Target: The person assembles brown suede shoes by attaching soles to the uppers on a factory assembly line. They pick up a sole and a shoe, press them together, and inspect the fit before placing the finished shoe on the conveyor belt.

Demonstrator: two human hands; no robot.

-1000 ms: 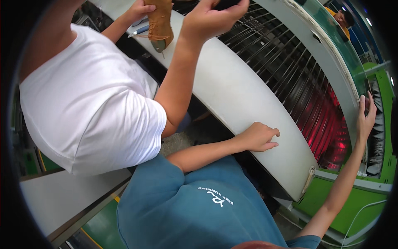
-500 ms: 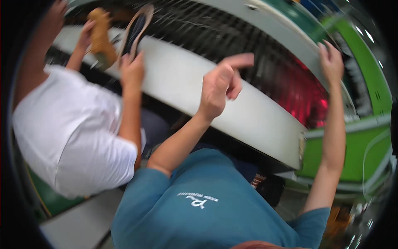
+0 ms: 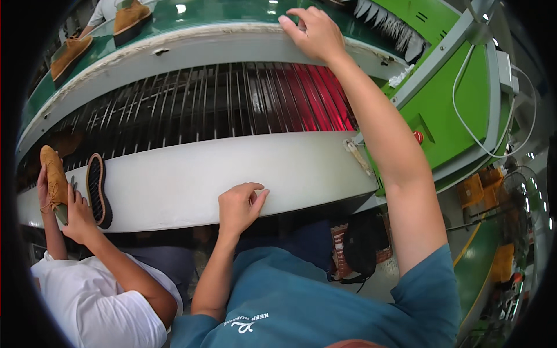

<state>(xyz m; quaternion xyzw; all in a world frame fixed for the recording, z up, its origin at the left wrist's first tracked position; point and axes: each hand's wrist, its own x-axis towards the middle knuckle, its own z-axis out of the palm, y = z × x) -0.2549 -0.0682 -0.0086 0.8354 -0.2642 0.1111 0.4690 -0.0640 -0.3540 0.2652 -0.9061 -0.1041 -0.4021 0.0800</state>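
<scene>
My left hand hovers over the near part of a long white bench top. Its fingers are loosely curled, the thumb stands apart from them, and I see nothing in between. Stretched farther forward, my right hand is above the near edge of a green conveyor belt. Its fingers are bent and spread from the thumb, with nothing held. To my left, a co-worker in a white shirt holds a tan lace-up shoe upper in both hands. Beside it is a dark shoe sole at the bench.
Between bench and belt runs a rack of metal rods, glowing red at its right end. Tan shoes ride the belt at the far left. A green machine housing with a red button and a white cable stands at right.
My view has swung, so the bench now lies more level. My left hand has lowered from a raised, pointing pose. The co-worker's hand has left the sole and is on the tan upper.
</scene>
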